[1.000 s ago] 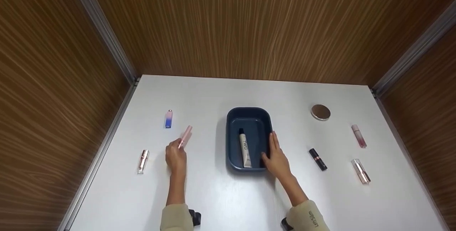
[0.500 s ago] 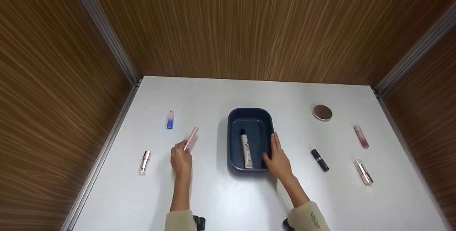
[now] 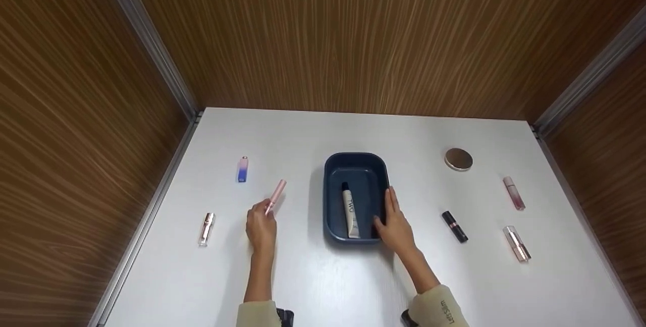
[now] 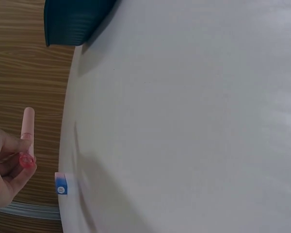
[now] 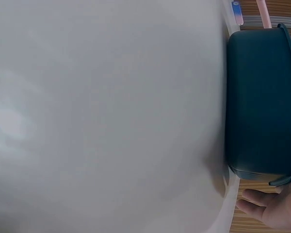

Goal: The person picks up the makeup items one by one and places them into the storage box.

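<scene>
My left hand (image 3: 261, 227) pinches a slim pink lip gloss tube (image 3: 276, 196) between thumb and fingers. In the left wrist view the tube (image 4: 28, 124) stands nearly upright, its clear reddish end toward the camera. My right hand (image 3: 397, 230) holds the right wall of a dark blue rectangular bin (image 3: 326, 206) near its front corner, thumb over the rim and fingers along the outside. Inside the bin lies a white squeeze tube with a black cap (image 3: 350, 213). In the right wrist view the bin's side (image 5: 262, 102) hides the thumb.
Left on the white table (image 3: 313, 286) lie a pink-and-blue lipstick (image 3: 243, 169) and a rose-gold clear tube (image 3: 206, 229). Right are a round compact (image 3: 458, 159), a black lipstick (image 3: 454, 226), a pink gloss tube (image 3: 514, 193) and a rose-gold lipstick (image 3: 517, 243). Wood-grain panels surround the table.
My left hand has moved a little to the right with the pink lip gloss tube, toward the bin. The right hand stays on the bin's wall.
</scene>
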{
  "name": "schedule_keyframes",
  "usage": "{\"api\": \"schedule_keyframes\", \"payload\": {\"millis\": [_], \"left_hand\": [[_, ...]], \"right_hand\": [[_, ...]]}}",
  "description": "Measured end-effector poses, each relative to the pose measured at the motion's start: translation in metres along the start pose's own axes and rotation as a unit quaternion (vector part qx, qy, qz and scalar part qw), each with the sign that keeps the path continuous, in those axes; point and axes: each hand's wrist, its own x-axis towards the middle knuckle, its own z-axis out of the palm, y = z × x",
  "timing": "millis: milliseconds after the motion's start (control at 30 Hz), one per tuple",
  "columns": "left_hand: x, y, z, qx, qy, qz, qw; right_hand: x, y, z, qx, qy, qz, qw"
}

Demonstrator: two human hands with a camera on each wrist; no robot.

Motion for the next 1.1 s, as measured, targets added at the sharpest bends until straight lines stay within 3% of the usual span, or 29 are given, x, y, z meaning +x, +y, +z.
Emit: {"api": "schedule_keyframes", "payload": {"millis": [1100], "left_hand": [[-0.010, 0.018, 0.003, -0.004, -0.010, 0.013, 0.9999]], "right_hand": [[0.000, -0.002, -0.002, 0.001, -0.011, 0.009, 1.000]]}}
